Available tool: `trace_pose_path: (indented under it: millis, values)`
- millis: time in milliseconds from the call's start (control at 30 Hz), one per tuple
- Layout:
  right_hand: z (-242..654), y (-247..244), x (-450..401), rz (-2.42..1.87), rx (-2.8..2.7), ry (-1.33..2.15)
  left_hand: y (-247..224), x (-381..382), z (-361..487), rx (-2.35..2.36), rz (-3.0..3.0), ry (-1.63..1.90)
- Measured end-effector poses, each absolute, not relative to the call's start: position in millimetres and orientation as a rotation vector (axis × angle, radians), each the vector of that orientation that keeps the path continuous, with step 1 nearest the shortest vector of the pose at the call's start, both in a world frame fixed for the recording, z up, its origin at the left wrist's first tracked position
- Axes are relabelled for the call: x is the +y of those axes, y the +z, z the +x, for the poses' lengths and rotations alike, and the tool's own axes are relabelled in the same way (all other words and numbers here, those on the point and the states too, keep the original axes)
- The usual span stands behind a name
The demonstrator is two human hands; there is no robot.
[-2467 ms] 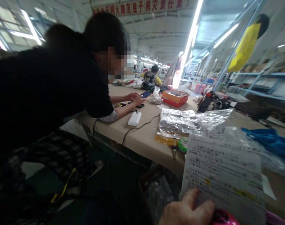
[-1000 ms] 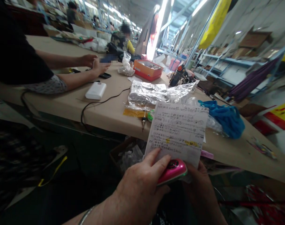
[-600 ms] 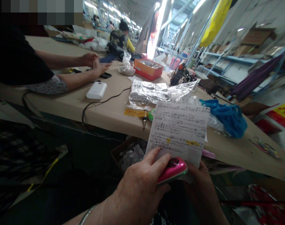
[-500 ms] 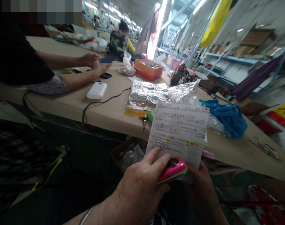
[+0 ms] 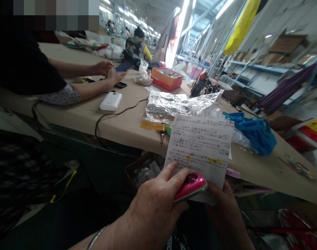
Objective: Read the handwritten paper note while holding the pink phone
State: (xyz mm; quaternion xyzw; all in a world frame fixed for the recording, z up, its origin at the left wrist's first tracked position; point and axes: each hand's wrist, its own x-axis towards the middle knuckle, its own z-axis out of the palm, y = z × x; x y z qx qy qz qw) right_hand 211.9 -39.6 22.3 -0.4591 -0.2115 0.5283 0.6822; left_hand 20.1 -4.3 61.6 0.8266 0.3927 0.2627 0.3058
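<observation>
My left hand [image 5: 154, 208] grips a small pink device [image 5: 191, 185] and pins the lower left edge of a handwritten paper sheet [image 5: 201, 147] with its thumb. My right hand [image 5: 223, 208] holds the same sheet from below and behind, mostly hidden by the paper and the device. The sheet has dense writing and a few yellow highlights, and stands upright in front of the table edge.
A tan table [image 5: 122, 125] carries a white power bank [image 5: 110, 101] with a black cable, clear plastic bags [image 5: 174, 104], a soldering iron [image 5: 163, 133], an orange tray [image 5: 167, 78] and blue cloth [image 5: 254, 130]. A co-worker's arms [image 5: 90, 86] rest at the left, holding a phone.
The view swung from the co-worker down to my hands, then settled. Over the last second the paper and pink device have stayed almost still in both hands.
</observation>
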Motion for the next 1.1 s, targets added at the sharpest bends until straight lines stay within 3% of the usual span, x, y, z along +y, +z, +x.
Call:
trace_pose_path:
  millis: [367,800,1033,1100]
  values:
    - [227.4,19.0,-56.5,-1.302,-0.435,1.166,71.3,-27.9,17.5,0.999,2.203,0.679]
    - [227.7,20.3,-85.6,-1.021,-0.526,1.228,76.5,-68.0,25.8,1.104,2.336,0.639]
    - [257.6,25.2,-112.5,-1.359,-0.631,1.07,87.8,-86.4,36.8,0.939,2.381,0.539]
    - [272.9,16.8,-116.0,-1.536,-0.803,0.792,83.9,-88.0,39.0,0.876,2.401,0.548]
